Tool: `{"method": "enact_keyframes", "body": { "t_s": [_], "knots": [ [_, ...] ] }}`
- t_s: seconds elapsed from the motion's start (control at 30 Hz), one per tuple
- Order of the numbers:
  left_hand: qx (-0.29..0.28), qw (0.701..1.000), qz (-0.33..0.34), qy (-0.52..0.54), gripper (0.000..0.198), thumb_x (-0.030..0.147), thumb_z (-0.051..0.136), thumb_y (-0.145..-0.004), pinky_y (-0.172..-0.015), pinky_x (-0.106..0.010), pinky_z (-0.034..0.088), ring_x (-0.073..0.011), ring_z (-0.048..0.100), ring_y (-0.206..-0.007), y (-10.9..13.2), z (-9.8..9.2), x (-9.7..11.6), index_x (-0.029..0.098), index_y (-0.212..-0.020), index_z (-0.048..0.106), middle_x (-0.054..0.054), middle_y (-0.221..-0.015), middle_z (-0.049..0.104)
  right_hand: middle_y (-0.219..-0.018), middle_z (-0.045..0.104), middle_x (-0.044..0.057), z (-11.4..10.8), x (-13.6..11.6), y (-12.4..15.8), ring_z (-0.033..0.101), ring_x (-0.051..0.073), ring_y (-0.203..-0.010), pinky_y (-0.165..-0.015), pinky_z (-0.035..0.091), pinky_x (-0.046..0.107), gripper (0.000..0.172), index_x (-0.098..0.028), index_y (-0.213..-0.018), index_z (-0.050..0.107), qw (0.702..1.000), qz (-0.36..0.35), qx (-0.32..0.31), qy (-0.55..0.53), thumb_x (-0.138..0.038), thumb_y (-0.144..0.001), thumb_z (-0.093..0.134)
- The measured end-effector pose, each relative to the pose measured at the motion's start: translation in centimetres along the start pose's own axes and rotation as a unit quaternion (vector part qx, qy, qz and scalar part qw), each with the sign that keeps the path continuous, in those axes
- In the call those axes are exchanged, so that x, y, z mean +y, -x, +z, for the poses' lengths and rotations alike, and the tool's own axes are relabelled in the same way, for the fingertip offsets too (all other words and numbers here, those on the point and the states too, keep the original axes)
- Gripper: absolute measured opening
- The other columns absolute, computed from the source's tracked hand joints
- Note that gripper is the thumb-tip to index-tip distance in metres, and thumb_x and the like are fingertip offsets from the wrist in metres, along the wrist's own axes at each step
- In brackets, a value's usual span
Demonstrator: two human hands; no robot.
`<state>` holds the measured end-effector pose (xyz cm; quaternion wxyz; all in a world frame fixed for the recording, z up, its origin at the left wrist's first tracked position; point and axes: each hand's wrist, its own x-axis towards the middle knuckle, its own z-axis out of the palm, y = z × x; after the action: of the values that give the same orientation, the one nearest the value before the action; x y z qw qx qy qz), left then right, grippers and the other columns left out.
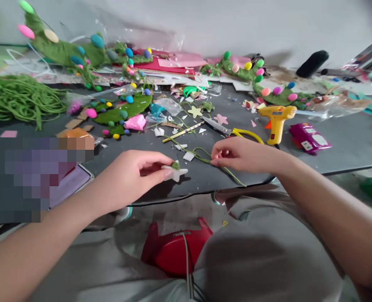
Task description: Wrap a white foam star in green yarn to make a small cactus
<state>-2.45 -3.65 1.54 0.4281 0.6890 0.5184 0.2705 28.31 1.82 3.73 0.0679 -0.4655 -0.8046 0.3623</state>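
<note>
1. Lower center of the frame: a left hand [132, 177] grips a flat white star [179, 173] between thumb and fingertips, a tuft of green yarn [175, 165] against it. The star looks light and fairly stiff, its slim points likely to bend; the edge near its middle seems the safest hold.

2. Right of center: a right hand [236, 154] pinches thin green cord [201, 158], thumb meeting forefinger. The cord appears soft and limp, prone to twist, best taken near the working end.

3. Mid-frame, on a dark, smooth tabletop [352, 144]: a slender patterned stick [182, 132], yellow-handled scissors [250, 135], a yellow glue gun [277, 119] and a glossy purple packet [310, 138], amid angular white scraps.

4. Just beyond: a flat yellow star [195, 111], matte-looking.

5. Upper left: a tangled heap of green strands [19, 100] and, farther back, a curved green form [60, 47] studded with smooth, colored ovals.
</note>
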Motion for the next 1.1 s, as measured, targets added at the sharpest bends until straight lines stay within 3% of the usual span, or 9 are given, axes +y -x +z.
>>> {"method": "enact_keyframes", "body": {
  "t_s": [0.17,0.37,0.43,0.53,0.67,0.77,0.87,0.97,1.1],
  "knots": [
    [0.011,0.999,0.023,-0.040,0.021,0.044,0.077,-0.082,-0.062,-0.022,0.057,-0.0216,0.077,-0.075,0.4,-0.1,0.7,0.031,-0.096,0.083,-0.001,-0.091,0.081,-0.071,0.062,-0.001,-0.2,-1.0,0.3,0.050,0.012,-0.062,-0.059,0.037,0.027,0.019,-0.021,-0.083,0.065,0.992,-0.026,0.097,-0.075,-0.036,-0.095,0.066],
    [0.016,0.995,0.069,-0.068,0.018,0.042,0.076,-0.082,-0.058,-0.021,0.055,-0.0198,0.075,-0.071,0.2,-0.6,1.9,0.030,-0.096,0.082,-0.001,-0.089,0.080,-0.079,0.065,0.002,0.0,-2.1,0.6,0.059,0.013,-0.072,-0.069,0.049,0.028,0.025,-0.021,-0.088,0.063,0.950,-0.096,0.190,-0.227,-0.044,-0.097,0.066],
    [0.028,0.993,0.093,-0.071,0.017,0.041,0.076,-0.082,-0.060,-0.021,0.056,-0.0191,0.075,-0.074,0.1,-0.5,2.1,0.031,-0.095,0.082,-0.001,-0.099,0.080,-0.082,0.067,0.003,0.2,-2.3,0.7,0.060,0.013,-0.074,-0.070,0.050,0.028,0.025,-0.021,-0.088,0.064,0.945,-0.096,0.187,-0.253,-0.044,-0.095,0.068],
    [0.029,0.989,0.123,-0.075,0.016,0.040,0.074,-0.085,-0.065,-0.021,0.058,-0.0204,0.076,-0.089,-0.2,-0.2,2.4,0.032,-0.095,0.083,-0.002,-0.130,0.071,-0.088,0.068,0.003,0.5,-2.9,0.9,0.061,0.013,-0.078,-0.074,0.052,0.028,0.023,-0.020,-0.090,0.064,0.939,-0.105,0.154,-0.289,-0.043,-0.096,0.067],
    [0.003,0.987,0.149,-0.056,0.014,0.036,0.075,-0.084,-0.084,-0.030,0.061,-0.0302,0.070,-0.116,-1.0,0.6,2.5,0.029,-0.093,0.083,-0.003,-0.148,0.060,-0.095,0.068,0.004,0.8,-4.1,1.3,0.062,0.015,-0.086,-0.079,0.052,0.029,0.022,-0.020,-0.095,0.067,0.942,-0.127,0.096,-0.295,-0.042,-0.098,0.065],
    [-0.003,0.988,0.151,-0.044,0.012,0.034,0.075,-0.081,-0.094,-0.037,0.059,-0.0328,0.068,-0.119,-1.7,1.3,2.4,0.028,-0.089,0.083,-0.003,-0.139,0.067,-0.104,0.067,0.005,1.1,-5.2,1.2,0.063,0.016,-0.098,-0.086,0.053,0.029,0.022,-0.019,-0.089,0.068,0.940,-0.134,0.093,-0.299,-0.040,-0.094,0.070],
    [-0.022,0.992,0.121,-0.016,0.014,0.033,0.077,-0.081,-0.089,-0.035,0.059,-0.0275,0.075,-0.098,-2.2,1.9,2.1,0.028,-0.092,0.083,-0.003,-0.106,0.079,-0.112,0.067,0.006,1.5,-6.0,0.7,0.064,0.018,-0.109,-0.089,0.054,0.030,0.025,-0.019,-0.084,0.065,0.918,-0.118,0.112,-0.362,-0.042,-0.091,0.072],
    [-0.011,0.993,0.115,-0.004,0.015,0.034,0.077,-0.082,-0.080,-0.031,0.059,-0.0244,0.075,-0.084,-2.2,2.1,1.9,0.028,-0.093,0.083,-0.003,-0.094,0.080,-0.103,0.069,0.004,1.8,-6.2,-0.1,0.070,0.017,-0.099,-0.082,0.058,0.031,0.026,-0.021,-0.088,0.060,0.884,-0.079,0.125,-0.443,-0.045,-0.093,0.069],
    [0.013,0.979,0.183,-0.086,0.016,0.028,0.069,-0.087,-0.081,-0.029,0.055,-0.0229,0.074,-0.088,-2.0,1.7,2.0,0.029,-0.096,0.082,-0.002,-0.099,0.080,-0.087,0.068,0.001,1.9,-5.4,-1.0,0.072,0.015,-0.079,-0.067,0.058,0.027,0.027,-0.022,-0.087,0.054,0.867,-0.040,0.145,-0.474,-0.044,-0.094,0.068]
  ]
}}
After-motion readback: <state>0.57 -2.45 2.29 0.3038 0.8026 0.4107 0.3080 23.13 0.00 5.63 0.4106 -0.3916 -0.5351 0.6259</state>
